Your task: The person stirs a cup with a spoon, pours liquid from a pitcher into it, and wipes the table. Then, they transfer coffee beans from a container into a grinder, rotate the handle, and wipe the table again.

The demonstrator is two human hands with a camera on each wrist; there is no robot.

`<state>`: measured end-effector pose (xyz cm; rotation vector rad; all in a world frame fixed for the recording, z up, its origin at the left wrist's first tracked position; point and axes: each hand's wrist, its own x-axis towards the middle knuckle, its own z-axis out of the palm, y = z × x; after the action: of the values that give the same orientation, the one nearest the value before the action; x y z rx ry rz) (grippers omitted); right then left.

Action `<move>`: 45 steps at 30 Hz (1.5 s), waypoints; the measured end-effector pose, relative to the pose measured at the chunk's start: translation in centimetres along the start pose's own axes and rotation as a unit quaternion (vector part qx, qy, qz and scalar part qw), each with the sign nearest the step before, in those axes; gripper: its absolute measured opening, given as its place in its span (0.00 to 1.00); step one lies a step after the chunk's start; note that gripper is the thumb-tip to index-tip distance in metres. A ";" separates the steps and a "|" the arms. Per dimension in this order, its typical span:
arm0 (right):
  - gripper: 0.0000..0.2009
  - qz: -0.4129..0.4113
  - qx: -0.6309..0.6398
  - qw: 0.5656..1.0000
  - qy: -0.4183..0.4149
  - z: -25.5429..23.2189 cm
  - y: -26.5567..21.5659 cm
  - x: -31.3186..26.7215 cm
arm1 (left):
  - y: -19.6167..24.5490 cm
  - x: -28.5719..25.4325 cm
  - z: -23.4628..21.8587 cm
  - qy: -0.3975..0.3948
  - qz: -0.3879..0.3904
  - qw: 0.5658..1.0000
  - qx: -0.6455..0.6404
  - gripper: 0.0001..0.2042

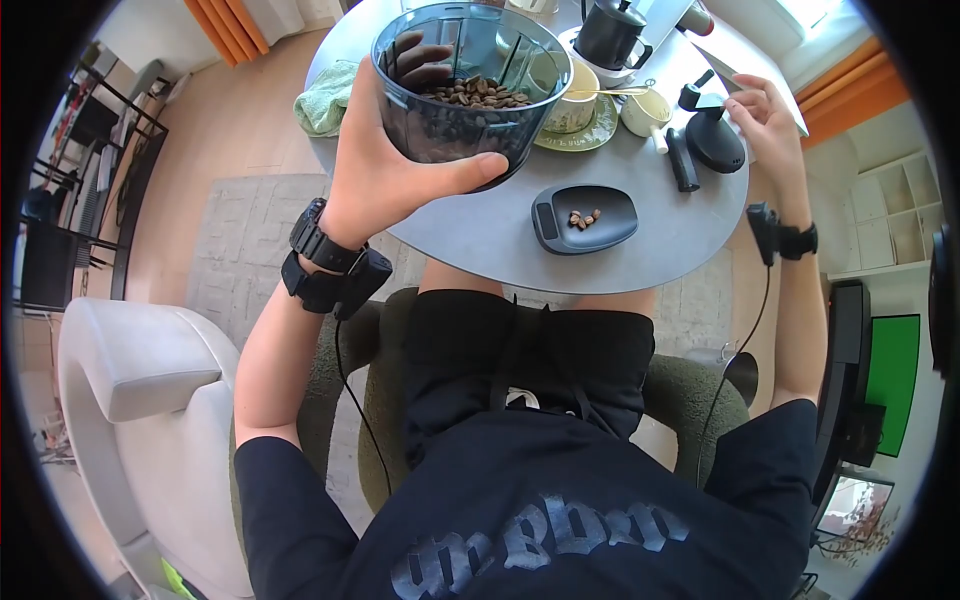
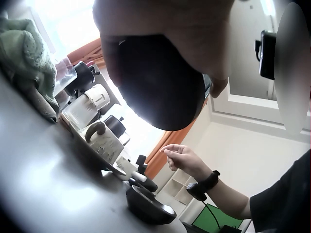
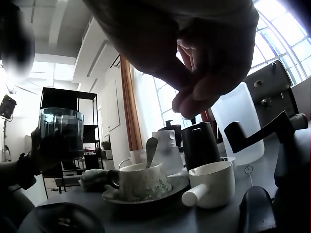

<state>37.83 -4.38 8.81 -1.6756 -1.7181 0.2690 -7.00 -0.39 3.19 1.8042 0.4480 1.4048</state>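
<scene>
My left hand [image 1: 385, 165] grips a clear bluish container [image 1: 470, 125] holding brown coffee beans [image 1: 478, 93], raised above the table's left part. Its dark base [image 2: 160, 82] fills the middle of the left wrist view. A few beans [image 1: 584, 219] lie in a black oval tray [image 1: 610, 205] near the table's front edge. My right hand [image 1: 768, 120] is raised at the right beside a black grinder lid with a crank [image 1: 714, 140]; its fingers are bent with the tips close together, and whether they pinch a bean cannot be made out.
A patterned cup [image 1: 572, 108] with a spoon stands on a green plate [image 1: 590, 135]. Right of it are a small white pot [image 1: 646, 112] and a black handle-like cylinder [image 1: 682, 160]. A black pitcher [image 1: 608, 35] stands at the back, a green cloth [image 1: 325, 98] at the left edge.
</scene>
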 end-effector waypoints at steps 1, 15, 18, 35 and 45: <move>0.28 0.013 -0.029 0.999 -0.004 -0.5 1.0 0.7 | 0.0 0.0 0.0 0.001 -0.002 1.000 0.000 0.51; 0.45 0.145 -0.152 0.978 -0.002 3.3 8.2 0.9 | 0.1 -1.0 1.4 -0.039 0.008 0.999 0.032 0.53; 0.38 0.190 -0.178 0.965 0.027 3.6 10.6 1.4 | 0.3 -1.5 2.3 -0.053 -0.008 0.999 0.009 0.53; 0.29 0.101 0.549 0.829 -0.032 -0.1 -5.2 -4.0 | 1.9 -2.6 3.9 -0.129 -0.026 0.990 0.048 0.56; 0.36 -0.064 0.354 0.922 -0.140 7.3 -18.8 -6.5 | 3.7 -3.1 4.7 -0.150 -0.005 0.984 0.097 0.55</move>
<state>17.96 -10.67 12.59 -1.0164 -1.6365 0.9796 -4.33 -6.50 3.61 2.1266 0.4451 1.0881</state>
